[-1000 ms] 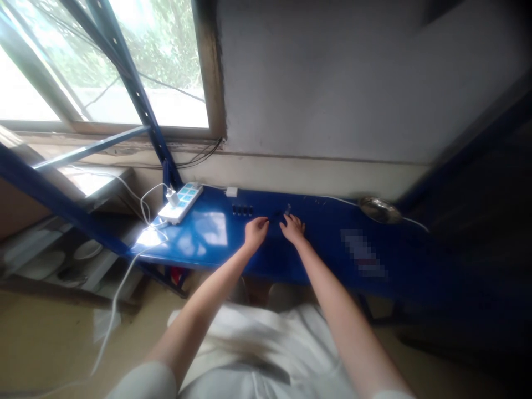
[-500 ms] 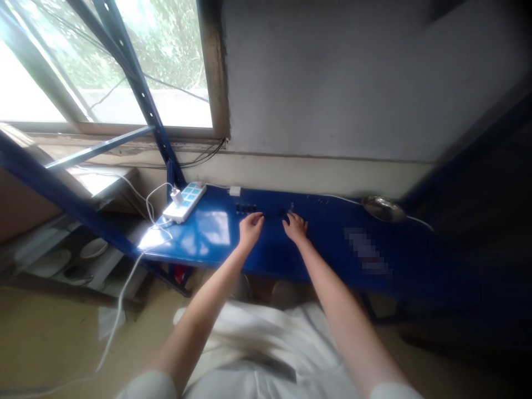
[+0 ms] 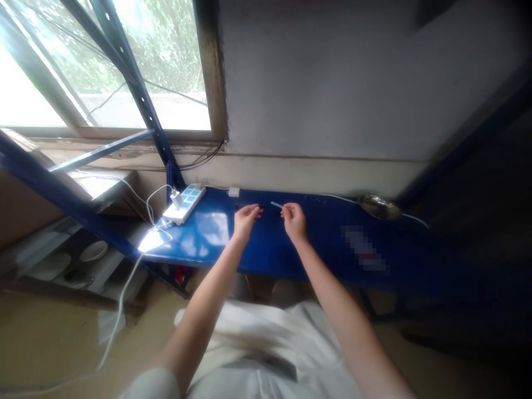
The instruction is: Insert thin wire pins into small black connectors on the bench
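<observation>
My left hand (image 3: 245,220) is closed in a pinch above the blue table (image 3: 266,255). Something small and dark shows at its fingertips, too small to name. My right hand (image 3: 295,223) pinches a thin pale rod (image 3: 276,205), whose free end points left toward my left hand. A gap separates the rod from the left fingertips. The row of small dark pieces behind my left hand is now mostly hidden by it.
At the table's left end lies a white power strip (image 3: 187,204) with a plug and loose cables. A small white block (image 3: 233,192) sits at the back edge. Farther right are a shiny metal bowl (image 3: 379,206) and several tiny bits. A blue post (image 3: 143,100) rises at left.
My right hand has picked the pale rod up off the table and turned it leftward. My left hand has shifted slightly left and up, covering the dark pieces.
</observation>
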Demonstrator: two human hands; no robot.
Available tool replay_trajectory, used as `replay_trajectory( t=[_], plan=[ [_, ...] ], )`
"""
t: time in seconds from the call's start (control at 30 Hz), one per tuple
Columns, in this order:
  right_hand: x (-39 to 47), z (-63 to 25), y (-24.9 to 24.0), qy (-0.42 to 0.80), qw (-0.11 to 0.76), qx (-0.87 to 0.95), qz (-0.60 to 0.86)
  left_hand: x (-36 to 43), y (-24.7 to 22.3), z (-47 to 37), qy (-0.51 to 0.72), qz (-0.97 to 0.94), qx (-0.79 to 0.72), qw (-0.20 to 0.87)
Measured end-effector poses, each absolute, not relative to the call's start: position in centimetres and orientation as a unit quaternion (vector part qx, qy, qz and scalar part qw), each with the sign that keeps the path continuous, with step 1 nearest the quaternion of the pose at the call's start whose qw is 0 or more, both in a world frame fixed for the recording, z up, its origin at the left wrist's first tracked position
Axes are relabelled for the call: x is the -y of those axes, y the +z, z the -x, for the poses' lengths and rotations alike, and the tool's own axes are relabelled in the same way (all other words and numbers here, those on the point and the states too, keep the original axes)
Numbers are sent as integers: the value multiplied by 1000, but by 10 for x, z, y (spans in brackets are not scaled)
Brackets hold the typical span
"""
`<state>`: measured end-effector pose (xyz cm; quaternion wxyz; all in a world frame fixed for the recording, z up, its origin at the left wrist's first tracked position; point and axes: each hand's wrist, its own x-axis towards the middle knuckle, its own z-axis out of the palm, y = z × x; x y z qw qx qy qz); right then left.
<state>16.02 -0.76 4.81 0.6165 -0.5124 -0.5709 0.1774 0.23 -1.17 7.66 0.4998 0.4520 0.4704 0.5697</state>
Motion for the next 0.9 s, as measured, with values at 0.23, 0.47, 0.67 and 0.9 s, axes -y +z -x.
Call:
replay_trajectory(
  t=[0.23,0.47,0.67,0.9],
  plan=[
    [14,-158,54,213,606,586,495,16,78,0,565,-437,-467,521],
    [13,-156,56,238,586,607,481,18,81,0,562,-443,-460,525],
    [12,-162,62,237,599,598,477,15,78,5,567,-445,-466,514],
    [13,-164,64,256,599,603,460,13,76,6,553,-460,-462,519]
  ],
)
